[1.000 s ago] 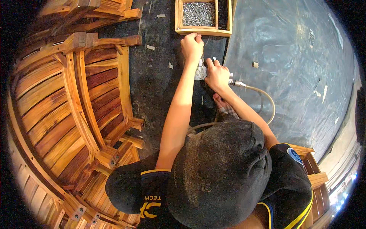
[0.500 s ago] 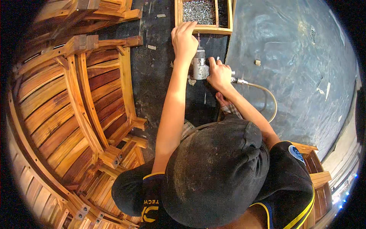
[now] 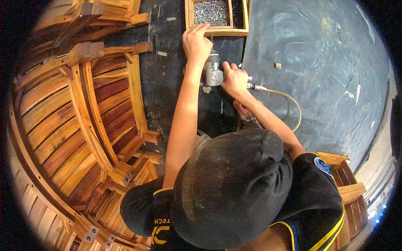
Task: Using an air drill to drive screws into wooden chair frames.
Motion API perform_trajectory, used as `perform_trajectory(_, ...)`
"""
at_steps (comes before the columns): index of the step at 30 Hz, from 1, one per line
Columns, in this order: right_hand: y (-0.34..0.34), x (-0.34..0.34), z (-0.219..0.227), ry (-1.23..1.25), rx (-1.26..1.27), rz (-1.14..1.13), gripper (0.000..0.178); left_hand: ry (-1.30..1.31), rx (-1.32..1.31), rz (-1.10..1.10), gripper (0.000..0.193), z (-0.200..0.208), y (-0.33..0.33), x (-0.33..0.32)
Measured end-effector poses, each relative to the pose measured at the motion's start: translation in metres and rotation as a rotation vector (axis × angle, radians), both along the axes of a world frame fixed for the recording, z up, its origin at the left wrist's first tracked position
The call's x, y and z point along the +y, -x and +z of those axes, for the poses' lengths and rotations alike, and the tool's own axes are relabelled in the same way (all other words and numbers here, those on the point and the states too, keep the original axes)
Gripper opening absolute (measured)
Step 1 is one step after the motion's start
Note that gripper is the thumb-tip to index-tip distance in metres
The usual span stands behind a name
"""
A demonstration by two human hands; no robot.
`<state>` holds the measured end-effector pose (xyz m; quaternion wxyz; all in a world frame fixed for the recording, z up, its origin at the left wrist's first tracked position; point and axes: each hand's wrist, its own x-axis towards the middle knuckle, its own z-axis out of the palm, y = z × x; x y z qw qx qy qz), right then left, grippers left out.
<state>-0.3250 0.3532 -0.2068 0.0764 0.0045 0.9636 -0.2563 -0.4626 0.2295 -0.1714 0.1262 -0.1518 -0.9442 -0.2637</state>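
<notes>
My right hand (image 3: 235, 79) is wrapped round a silver air-powered driver (image 3: 214, 72). A hose runs off to the right from the driver, and its thin bit points away from me at the near side of a wooden box (image 3: 226, 32). My left hand (image 3: 197, 45) lies at that same side, left of the bit, its fingers hooked over the rim. Whether its fingertips also hold a screw I cannot make out. Many small silver screws (image 3: 211, 13) fill the box's left compartment; the right one looks dark inside.
Slatted wooden furniture pieces (image 3: 83, 125) stand along the left. A grey-blue sheet (image 3: 310, 62) covers the floor at right, with a small block (image 3: 277, 65) on it. The pale hose (image 3: 298, 106) curves over it. More wooden slats (image 3: 347, 184) stand at the lower right.
The whole view has shifted slightly, so everything sits a little further left. My hands, the driver and the box keep about the same places relative to each other.
</notes>
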Motion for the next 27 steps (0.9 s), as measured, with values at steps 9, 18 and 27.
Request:
perform_trajectory(9,0.001,-0.004,0.002,0.003,-0.051,-0.010,0.045,-0.006,-0.033,-0.001,0.041,0.004,0.000,0.003)
perform_trajectory(18,0.003,-0.004,0.005,-0.015,-0.093,0.012,0.049,0.028,-0.090,0.020,0.048,0.013,-0.001,0.006)
perform_trajectory(27,0.001,0.008,0.002,0.014,-0.044,0.001,0.044,0.049,-0.141,-0.018,0.042,0.022,0.000,0.008)
